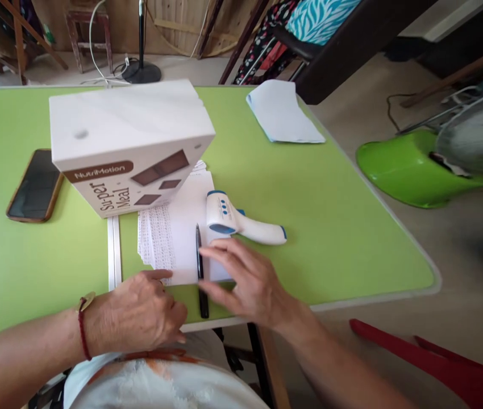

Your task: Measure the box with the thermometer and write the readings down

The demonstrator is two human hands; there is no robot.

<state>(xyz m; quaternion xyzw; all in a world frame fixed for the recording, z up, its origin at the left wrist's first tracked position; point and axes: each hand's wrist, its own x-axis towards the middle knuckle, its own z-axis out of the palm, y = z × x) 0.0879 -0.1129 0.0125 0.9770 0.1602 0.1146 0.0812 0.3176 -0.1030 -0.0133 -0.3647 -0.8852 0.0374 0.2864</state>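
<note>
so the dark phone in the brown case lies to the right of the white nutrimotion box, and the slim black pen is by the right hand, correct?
Not quite: the dark phone in the brown case lies to the left of the white NutriMotion box, as the head view shows. The slim black pen is by the right hand.

We see a box (134,150) of smooth, matt white card. Left of the box, a phone (34,190) shows glossy, glass-like black. In front of it, we find matt paper sheets (186,241), a smooth black plastic pen (200,268) and a satiny white plastic thermometer (241,221). Behind it, we see a worn wooden stool (88,19).
</note>
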